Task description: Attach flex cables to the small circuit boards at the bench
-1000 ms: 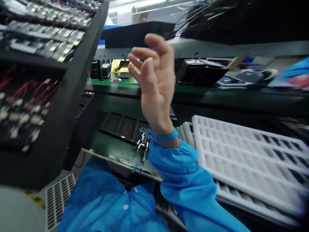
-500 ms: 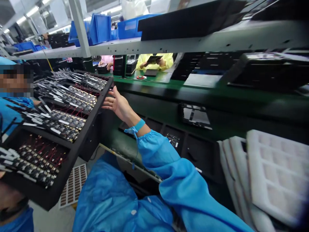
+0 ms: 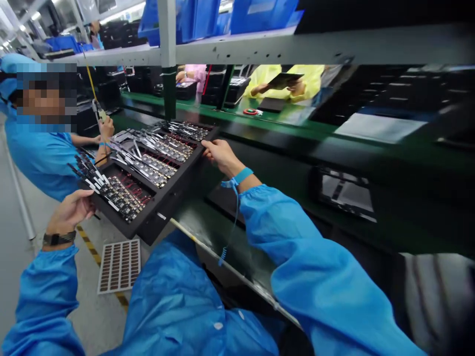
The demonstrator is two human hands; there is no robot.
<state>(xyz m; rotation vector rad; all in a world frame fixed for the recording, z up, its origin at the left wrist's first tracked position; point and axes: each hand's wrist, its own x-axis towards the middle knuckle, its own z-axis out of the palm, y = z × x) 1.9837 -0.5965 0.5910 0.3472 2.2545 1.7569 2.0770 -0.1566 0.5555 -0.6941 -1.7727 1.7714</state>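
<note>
A black compartment tray spans my two hands, tilted at the left end of the bench. Rows of small circuit boards with red wires and loose black-and-white flat strips fill its compartments. My left hand is closed on the tray's near left corner, thumb on top of the rim. At the far right corner, my right hand pinches the rim between thumb and fingers. Directly under the tray sits another black tray or box, whose inside is hidden.
A co-worker in blue stands left, holding a tool. A framed black panel lies on the green bench. The shelf crosses above. A white grid sheet is low near the floor.
The tray has moved lower and farther from me. My right hand has gone from spread fingers beside the tray to pinching its rim. My left hand has come into clear view.
</note>
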